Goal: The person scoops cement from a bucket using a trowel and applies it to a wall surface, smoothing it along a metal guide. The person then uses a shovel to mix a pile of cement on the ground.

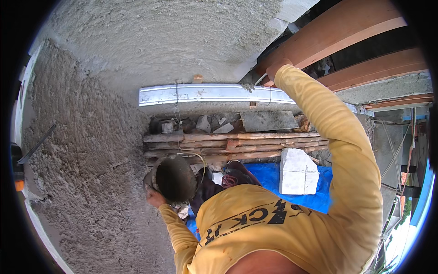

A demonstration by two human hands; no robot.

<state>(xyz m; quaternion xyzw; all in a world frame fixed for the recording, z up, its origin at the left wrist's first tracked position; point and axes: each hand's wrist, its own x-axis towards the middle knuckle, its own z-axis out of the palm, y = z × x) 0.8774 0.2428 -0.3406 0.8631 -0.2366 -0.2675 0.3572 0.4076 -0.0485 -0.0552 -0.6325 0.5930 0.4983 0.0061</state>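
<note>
My left hand (pixel 155 198) grips the rim side of a dark, mortar-stained bucket (pixel 188 160) at waist height. The bucket is tilted, its dark mouth faces me, and a thin curved handle (pixel 204 170) hangs off it. Up at the right, my right hand (pixel 276 69) reaches to a brown wooden beam (pixel 315 36), its fingers partly hidden. A thin pale rod-like piece (pixel 260 79) shows just below that hand, beside a clump of wet mortar (pixel 247 86) on a pale metal-faced straightedge (pixel 196 94). Whether the hand holds the rod is hard to see.
Rough grey mortar covers the wall (pixel 86 160) at left and above. Below the straightedge lie wooden poles (pixel 191 137) and rubble (pixel 223 128). A white block (pixel 299 172) stands on blue sheeting (pixel 267 176). A second wooden beam (pixel 378 68) runs at right.
</note>
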